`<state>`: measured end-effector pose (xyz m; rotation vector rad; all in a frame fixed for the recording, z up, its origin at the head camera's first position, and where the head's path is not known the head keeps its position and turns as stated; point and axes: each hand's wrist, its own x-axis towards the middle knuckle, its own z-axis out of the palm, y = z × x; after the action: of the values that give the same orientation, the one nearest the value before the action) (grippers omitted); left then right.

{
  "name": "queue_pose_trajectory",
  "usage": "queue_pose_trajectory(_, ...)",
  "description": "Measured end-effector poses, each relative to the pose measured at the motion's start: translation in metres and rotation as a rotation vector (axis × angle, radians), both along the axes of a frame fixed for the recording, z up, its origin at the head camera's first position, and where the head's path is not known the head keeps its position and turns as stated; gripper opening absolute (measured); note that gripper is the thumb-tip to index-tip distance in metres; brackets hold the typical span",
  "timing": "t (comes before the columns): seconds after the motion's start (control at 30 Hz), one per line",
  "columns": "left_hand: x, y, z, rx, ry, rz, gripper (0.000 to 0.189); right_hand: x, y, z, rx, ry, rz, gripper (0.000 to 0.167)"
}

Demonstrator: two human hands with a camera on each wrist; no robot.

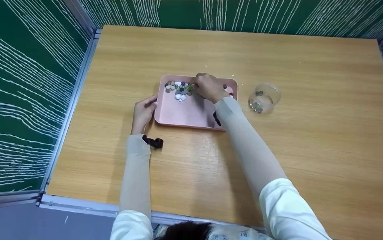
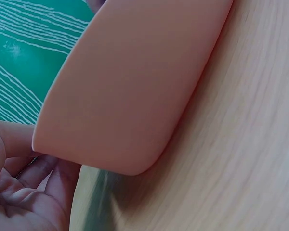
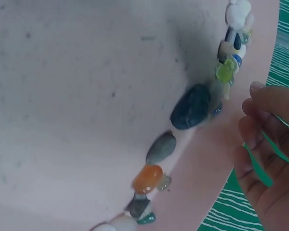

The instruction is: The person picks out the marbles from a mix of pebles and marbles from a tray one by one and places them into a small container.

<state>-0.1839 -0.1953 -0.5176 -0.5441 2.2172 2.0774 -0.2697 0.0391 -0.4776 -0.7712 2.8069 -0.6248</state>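
Observation:
A pink tray (image 1: 181,115) lies on the table, with small stones and glassy beads (image 1: 182,88) gathered along its far side. At the tray's left side, my left hand (image 1: 143,111) grips the edge; in the left wrist view its fingers (image 2: 36,175) are bent against the tray's corner. My right hand (image 1: 208,87) is over the far rim. In the right wrist view, its loosely bent fingers (image 3: 265,103) hold nothing visible, beside the far wall. Near them lie a dark stone (image 3: 191,107), a yellow-green bead (image 3: 225,70) and an orange stone (image 3: 148,179).
A clear round container (image 1: 273,95) with a few dark and glassy pieces inside stands right of the tray. Tiny pale bits lie on the wooden table (image 1: 311,133) beyond the tray. Green panels (image 1: 18,83) with white lines border the table.

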Motion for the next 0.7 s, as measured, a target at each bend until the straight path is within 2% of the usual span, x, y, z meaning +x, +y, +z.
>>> queue_pose_trajectory(0.3, 0.001, -0.001, 0.001, 0.005, 0.005, 0.007, 0.034, 0.002, -0.009, -0.012, -0.021, 0.000, 0.006, 0.020)
queue_pose_trajectory(0.7, 0.001, -0.002, 0.001, 0.014, 0.024, 0.001, 0.034, 0.001, -0.011, -0.016, 0.013, -0.011, -0.012, 0.018)
